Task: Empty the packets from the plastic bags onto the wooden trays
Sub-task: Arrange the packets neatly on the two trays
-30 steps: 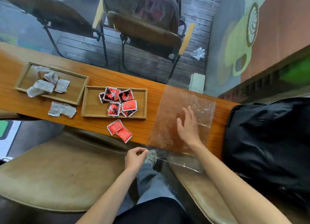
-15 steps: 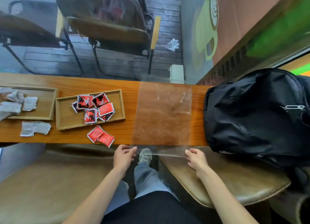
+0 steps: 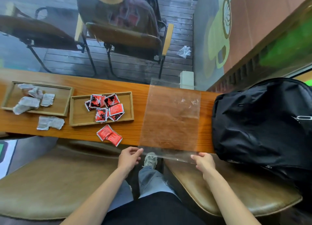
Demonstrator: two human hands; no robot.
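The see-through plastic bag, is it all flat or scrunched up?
Flat. The plastic bag lies spread on the wooden table; the left hand and right hand pinch its near corners.

On the long wooden counter (image 3: 81, 132), the clear flat plastic bag (image 3: 170, 120) lies right of the wooden tray of red packets (image 3: 101, 108); a black fabric backpack (image 3: 263, 123) sits right of the bag.

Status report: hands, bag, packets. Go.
Left hand and right hand pinch plastic bag near corners. Bag flat, looks empty. Two red packets off tray.
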